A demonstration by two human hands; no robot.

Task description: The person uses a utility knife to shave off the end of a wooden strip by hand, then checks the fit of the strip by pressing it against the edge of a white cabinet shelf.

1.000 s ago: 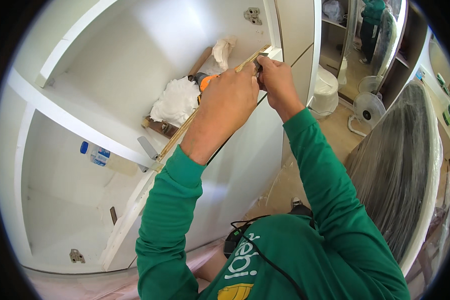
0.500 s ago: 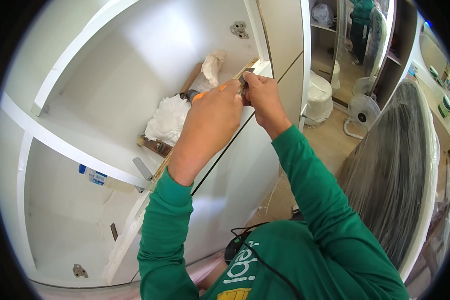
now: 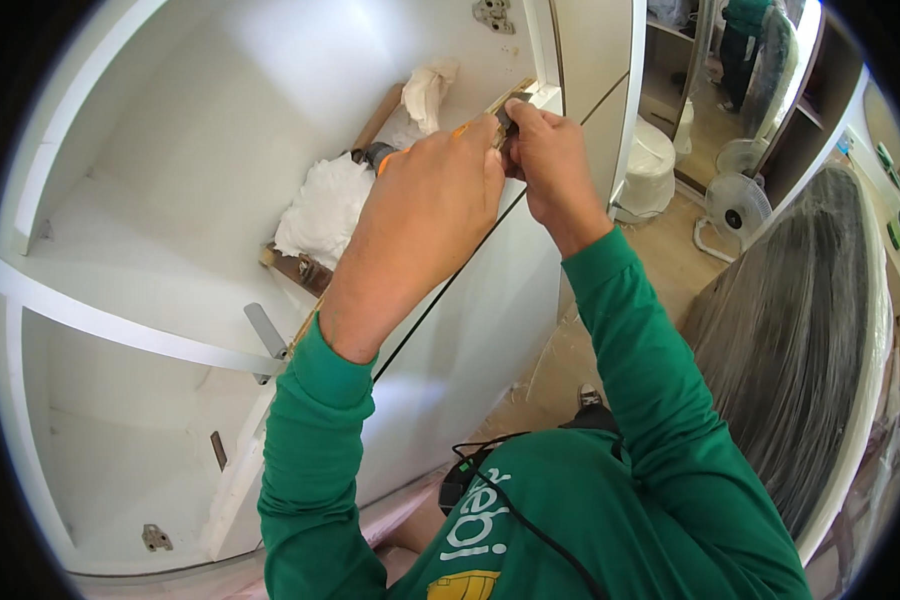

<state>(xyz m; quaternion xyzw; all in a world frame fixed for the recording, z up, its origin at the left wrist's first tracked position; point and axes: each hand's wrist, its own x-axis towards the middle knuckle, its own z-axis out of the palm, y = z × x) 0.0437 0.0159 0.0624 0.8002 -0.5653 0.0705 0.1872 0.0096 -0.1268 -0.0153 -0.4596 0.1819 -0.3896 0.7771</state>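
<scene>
Both my hands are at the top edge of a white cabinet panel (image 3: 470,290). My left hand (image 3: 420,195) is closed, knuckles up, over a tool with orange and dark parts (image 3: 382,158) that shows on either side of it. Whether it grips that tool is hidden. My right hand (image 3: 555,160) pinches a dark, flat piece (image 3: 513,112) between thumb and fingers, right beside the left fingertips. White crumpled cloth or padding (image 3: 322,208) lies inside the cabinet by my left wrist. Beyond it are a brown rod-like handle (image 3: 378,117) and a pale crumpled cloth (image 3: 428,95).
A brown block with metal on it (image 3: 300,270) rests below the white cloth. A grey hinge arm (image 3: 264,330) sticks up near my left forearm. To the right are a plastic-wrapped dark panel (image 3: 785,350), a fan (image 3: 735,212) and a wrapped white stool-like object (image 3: 647,170).
My view has shifted, so the cabinet sits lower left in parts. Both hands stay together at the panel edge, appearing slightly higher, the right hand still pinching the dark piece.
</scene>
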